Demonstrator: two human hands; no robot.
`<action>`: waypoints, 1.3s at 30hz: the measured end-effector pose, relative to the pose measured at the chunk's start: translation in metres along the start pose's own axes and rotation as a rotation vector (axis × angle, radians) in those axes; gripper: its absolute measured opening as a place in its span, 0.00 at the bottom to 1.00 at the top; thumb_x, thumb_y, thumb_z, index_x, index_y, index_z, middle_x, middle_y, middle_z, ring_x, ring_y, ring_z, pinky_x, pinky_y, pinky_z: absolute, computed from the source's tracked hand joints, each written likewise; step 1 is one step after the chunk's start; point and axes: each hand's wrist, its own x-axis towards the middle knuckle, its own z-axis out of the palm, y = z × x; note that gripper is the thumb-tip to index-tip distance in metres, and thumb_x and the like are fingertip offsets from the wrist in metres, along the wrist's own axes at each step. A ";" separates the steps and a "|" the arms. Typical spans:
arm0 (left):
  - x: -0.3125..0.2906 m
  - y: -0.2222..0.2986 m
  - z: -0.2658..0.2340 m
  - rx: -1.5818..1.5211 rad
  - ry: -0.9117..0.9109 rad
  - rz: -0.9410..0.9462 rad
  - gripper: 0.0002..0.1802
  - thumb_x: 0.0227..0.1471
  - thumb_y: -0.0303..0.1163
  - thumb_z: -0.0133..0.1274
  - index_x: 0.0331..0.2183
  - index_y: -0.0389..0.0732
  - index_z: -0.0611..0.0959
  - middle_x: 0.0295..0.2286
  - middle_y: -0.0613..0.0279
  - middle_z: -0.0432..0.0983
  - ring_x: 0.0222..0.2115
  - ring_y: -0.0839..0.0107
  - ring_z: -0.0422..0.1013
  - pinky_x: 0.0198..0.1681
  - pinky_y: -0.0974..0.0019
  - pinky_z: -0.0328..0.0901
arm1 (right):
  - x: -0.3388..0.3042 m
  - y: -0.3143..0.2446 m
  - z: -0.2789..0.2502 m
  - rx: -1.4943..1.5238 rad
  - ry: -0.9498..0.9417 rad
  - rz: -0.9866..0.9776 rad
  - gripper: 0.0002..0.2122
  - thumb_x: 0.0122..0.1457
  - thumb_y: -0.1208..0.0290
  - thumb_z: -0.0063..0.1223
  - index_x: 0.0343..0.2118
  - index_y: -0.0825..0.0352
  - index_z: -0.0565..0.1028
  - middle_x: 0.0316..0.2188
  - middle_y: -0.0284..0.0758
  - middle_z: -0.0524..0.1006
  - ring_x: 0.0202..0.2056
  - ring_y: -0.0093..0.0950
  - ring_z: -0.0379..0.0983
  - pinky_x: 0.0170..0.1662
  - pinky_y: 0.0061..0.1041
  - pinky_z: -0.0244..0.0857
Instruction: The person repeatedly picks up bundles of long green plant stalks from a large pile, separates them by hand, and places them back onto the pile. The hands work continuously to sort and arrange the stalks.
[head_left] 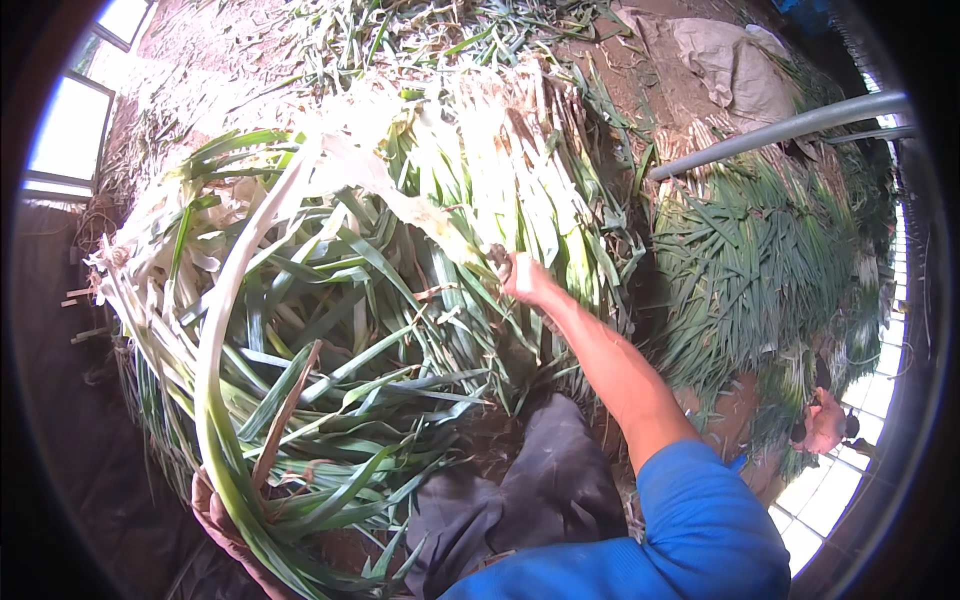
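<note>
Near-left corner of the leafy pile: left hand is gripping a long stalk by its green part, seemingly steadying the arch. Right hand, fingers clenched, is pinching a pale strip by its dark end, I'm guessing for holding it clear.

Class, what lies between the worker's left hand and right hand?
In the head view, a heap of long green leaves lies between the left hand and the right hand.
</note>
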 end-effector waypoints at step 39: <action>-0.032 -0.019 -0.063 -1.267 0.612 -0.232 0.15 0.69 0.37 0.51 0.45 0.34 0.81 0.33 0.56 0.82 0.27 0.70 0.78 0.30 0.66 0.73 | -0.285 -0.336 -0.104 -0.186 -0.500 -0.584 0.26 0.53 0.59 0.70 0.48 0.71 0.73 0.38 0.37 0.78 0.40 0.29 0.76 0.47 0.30 0.71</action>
